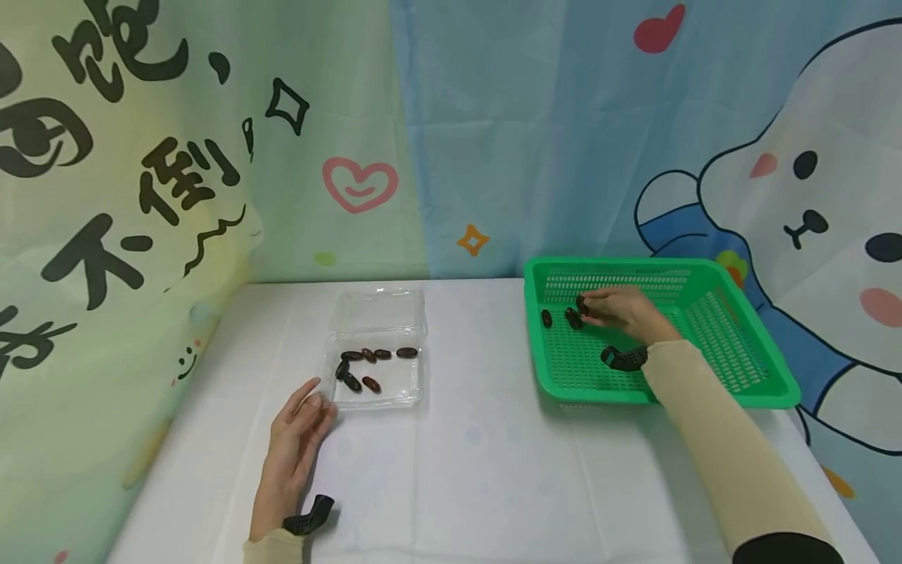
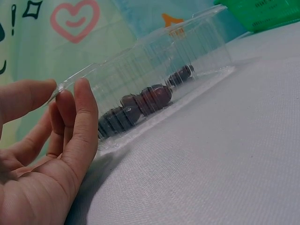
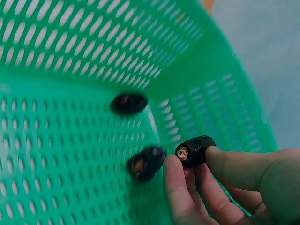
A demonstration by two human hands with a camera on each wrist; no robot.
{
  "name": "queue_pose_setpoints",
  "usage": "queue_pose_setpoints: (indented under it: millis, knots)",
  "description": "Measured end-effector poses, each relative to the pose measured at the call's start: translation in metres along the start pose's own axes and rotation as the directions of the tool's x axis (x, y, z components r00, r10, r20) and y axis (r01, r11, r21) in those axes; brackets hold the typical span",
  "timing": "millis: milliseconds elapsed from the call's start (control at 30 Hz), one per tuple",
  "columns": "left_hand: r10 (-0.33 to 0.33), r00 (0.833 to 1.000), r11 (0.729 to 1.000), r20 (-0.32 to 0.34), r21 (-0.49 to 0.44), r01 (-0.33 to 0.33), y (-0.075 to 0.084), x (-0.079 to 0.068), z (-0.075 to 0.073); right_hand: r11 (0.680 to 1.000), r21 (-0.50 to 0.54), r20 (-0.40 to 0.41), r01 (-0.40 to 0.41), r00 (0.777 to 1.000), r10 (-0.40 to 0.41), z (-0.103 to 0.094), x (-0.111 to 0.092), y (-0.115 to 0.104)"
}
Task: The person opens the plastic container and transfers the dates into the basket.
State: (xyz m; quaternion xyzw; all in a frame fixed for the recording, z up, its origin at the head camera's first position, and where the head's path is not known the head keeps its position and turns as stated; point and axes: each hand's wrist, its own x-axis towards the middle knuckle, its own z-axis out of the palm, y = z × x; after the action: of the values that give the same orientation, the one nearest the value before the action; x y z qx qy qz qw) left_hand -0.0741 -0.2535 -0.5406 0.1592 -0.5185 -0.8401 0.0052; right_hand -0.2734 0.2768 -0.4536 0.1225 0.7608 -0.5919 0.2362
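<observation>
In the head view my right hand (image 1: 623,312) reaches into the green basket (image 1: 733,392). Thumb and fingers pinch a dark date (image 3: 196,151), its pale stem end showing in the right wrist view. Two more dates lie in the basket near the held one: one date (image 3: 130,103) by the wall, the other date (image 3: 146,163) beside my fingertips. My left hand (image 1: 299,446) is at the near left corner of a clear plastic box (image 1: 402,395). In the left wrist view its thumb and fingers pinch the box's rim. Several dates (image 1: 371,385) lie inside the box.
The box's clear lid (image 1: 378,312) stands folded back behind it. Both containers are on a white-covered table (image 1: 479,470), box at left and basket at right. A printed curtain (image 1: 486,141) hangs behind the table's far edge.
</observation>
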Motion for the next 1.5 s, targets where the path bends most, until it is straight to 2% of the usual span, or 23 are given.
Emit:
queue_pose_setpoints:
  millis: [167, 267, 500, 667, 767, 1033, 1300, 1500]
  knots:
    - [-0.050, 0.999, 0.999, -0.018, 0.018, 0.051, 0.000, -0.004, 0.000, 0.997, -0.067, -0.072, -0.044, 0.997, 0.039, -0.005, 0.005, 0.009]
    - [-0.065, 0.998, 0.997, -0.026, 0.028, 0.065, 0.000, -0.005, 0.000, 0.993, -0.106, -0.112, -0.043, 0.993, 0.031, -0.006, 0.005, 0.013]
    - [-0.030, 0.999, 0.999, -0.024, 0.019, 0.031, -0.001, -0.005, -0.001, 0.965, -0.258, -0.145, 0.044, 0.986, -0.084, -0.007, 0.002, 0.019]
    - [0.011, 1.000, 1.000, 0.009, -0.003, -0.011, -0.004, -0.003, -0.001, 0.941, -0.334, -0.176, 0.060, 0.976, -0.125, -0.008, 0.004, 0.022]
    - [0.024, 1.000, 1.000, 0.016, -0.014, -0.024, -0.004, -0.002, -0.001, 0.938, -0.343, -0.193, 0.053, 0.973, -0.125, -0.005, 0.005, 0.021]
    - [-0.010, 1.000, 1.000, -0.002, -0.026, 0.010, -0.002, -0.002, -0.003, 0.938, -0.344, -0.224, 0.046, 0.966, -0.129, 0.001, 0.007, 0.023]
    - [0.023, 1.000, 0.999, 0.008, -0.031, -0.022, 0.000, -0.001, -0.003, 0.923, -0.381, -0.243, 0.060, 0.956, -0.162, -0.002, 0.007, 0.026]
    - [0.014, 1.000, 1.000, 0.020, -0.016, -0.014, 0.001, 0.001, -0.002, 0.927, -0.373, -0.232, 0.049, 0.962, -0.144, -0.003, 0.006, 0.023]
